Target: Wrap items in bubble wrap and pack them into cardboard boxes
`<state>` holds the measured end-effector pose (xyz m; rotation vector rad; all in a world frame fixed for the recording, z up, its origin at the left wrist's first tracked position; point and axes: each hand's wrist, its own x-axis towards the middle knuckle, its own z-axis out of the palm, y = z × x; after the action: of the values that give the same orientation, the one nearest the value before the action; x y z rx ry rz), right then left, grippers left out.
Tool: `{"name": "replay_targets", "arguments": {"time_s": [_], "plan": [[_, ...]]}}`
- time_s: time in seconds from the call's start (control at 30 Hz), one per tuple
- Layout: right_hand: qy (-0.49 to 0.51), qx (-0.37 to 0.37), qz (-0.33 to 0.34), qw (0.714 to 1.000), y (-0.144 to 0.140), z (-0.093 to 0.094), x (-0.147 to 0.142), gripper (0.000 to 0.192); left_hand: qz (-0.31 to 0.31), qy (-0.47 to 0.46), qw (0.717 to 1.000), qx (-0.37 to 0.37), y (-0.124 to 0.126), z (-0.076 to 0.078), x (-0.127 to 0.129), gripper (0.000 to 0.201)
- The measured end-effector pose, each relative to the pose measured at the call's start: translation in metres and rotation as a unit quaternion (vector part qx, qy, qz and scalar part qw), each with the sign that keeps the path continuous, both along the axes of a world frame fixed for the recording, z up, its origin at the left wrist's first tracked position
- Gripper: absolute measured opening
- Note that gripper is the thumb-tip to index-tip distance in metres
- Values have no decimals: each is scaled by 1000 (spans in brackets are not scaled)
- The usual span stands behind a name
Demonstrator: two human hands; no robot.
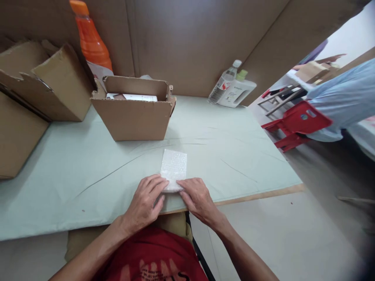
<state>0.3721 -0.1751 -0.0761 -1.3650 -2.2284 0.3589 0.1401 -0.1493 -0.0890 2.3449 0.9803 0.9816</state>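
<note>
A small piece of bubble wrap (174, 166), whitish and see-through, lies near the table's front edge; it looks like a flat pouch or folded sheet, and I cannot make out anything inside. At its left near corner my left hand (149, 195) has its fingers bent over the edge, with the thumb close to the body side. My right hand (196, 195) grips the right near corner in the same way, thumb below and fingers on top. Behind the bubble wrap stands an open cardboard box (137, 119) with a white flat item (140, 97) showing in it.
More cardboard boxes (58, 86) stand at the left. An orange bottle (93, 43) is behind the open box. A clear bottle (224, 84) and a white jug (238, 93) stand at the back right. Beyond the table are a red chair (307, 117) and a person in light blue (345, 93).
</note>
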Motion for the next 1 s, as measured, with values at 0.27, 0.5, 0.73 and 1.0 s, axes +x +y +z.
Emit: {"name": "replay_targets", "arguments": {"time_s": [0.27,0.5,0.73,1.0], "plan": [[34,12,-81,996,-9,3,-4,26,75,17,990,-120,5,3,0,36],[-69,58,-2,996,-6,-1,-9,38,131,46,984,-109,22,-2,14,32],[5,63,-74,995,16,-18,-11,26,186,-222,886,-361,-8,6,3,50],[235,-162,-62,956,-6,-4,-50,25,90,-437,734,-513,-23,12,11,47]]}}
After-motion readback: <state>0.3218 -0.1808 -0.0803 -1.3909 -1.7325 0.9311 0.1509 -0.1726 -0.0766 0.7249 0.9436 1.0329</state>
